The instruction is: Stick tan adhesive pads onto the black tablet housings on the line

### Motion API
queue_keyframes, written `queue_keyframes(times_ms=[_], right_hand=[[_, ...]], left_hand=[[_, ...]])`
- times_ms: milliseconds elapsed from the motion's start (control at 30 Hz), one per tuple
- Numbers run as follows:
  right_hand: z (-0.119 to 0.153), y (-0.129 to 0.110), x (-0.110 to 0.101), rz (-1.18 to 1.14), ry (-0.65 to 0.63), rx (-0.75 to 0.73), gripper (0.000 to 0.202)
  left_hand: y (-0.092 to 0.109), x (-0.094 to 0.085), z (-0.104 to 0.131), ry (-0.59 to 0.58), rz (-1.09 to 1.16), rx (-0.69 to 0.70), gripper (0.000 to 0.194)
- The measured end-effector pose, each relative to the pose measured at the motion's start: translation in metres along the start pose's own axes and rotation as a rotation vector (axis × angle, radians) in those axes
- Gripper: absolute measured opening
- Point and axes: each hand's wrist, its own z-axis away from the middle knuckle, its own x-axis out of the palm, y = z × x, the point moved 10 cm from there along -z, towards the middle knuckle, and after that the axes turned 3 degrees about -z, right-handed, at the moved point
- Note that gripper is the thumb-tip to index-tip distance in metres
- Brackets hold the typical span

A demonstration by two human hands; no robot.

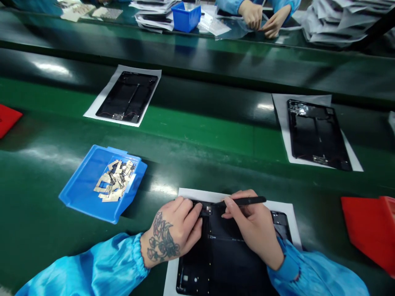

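Observation:
In front of me an opened black tablet housing (pixel 234 255) lies on a white sheet (pixel 171 279). My right hand (pixel 251 226) grips dark tweezers (pixel 248 201), their tip pointing left to the upper edge of the housing, beside a small metallic part (pixel 209 210). My left hand (pixel 174 230), with a tattoo on its back, rests at the housing's upper left edge. Its fingers are curled and pressed together there; whatever is under the fingertips is hidden. To the left stands a blue bin (pixel 83 195) with several pale strips and thin black wires (pixel 115 181).
On the green line beyond lie two more housings, one at left (pixel 126 96) and one at right (pixel 319 131), each on white paper. Red bins (pixel 367 226) (pixel 8 119) flank the bench. Across, a co-worker's hands (pixel 262 20) work near a blue box (pixel 187 18) and stacked sheets (pixel 336 20).

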Motion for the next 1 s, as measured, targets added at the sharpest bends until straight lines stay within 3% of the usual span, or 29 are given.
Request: queue_keyframes(times_ms=[333,533,633,800,1000], right_hand=[[0.006,-0.022,-0.002,0.166,0.015,-0.242,0.012],[0.008,-0.031,-0.012,0.039,0.067,-0.354,0.004],[0.006,-0.032,-0.009,-0.041,0.032,-0.357,0.005],[0.002,-0.033,0.004,0.01,-0.067,-0.315,0.011],[0.011,-0.049,0.021,0.026,-0.218,-0.478,0.013]], left_hand=[[-0.001,0.007,-0.002,-0.06,0.023,-0.008,0.036],[0.002,0.017,-0.001,-0.17,-0.012,-0.043,0.047],[0.001,0.022,0.0,-0.213,-0.009,-0.058,0.053],[-0.003,0.017,0.0,-0.184,0.055,-0.068,0.044],[-0.004,0.012,0.001,-0.152,0.112,-0.059,0.038]])
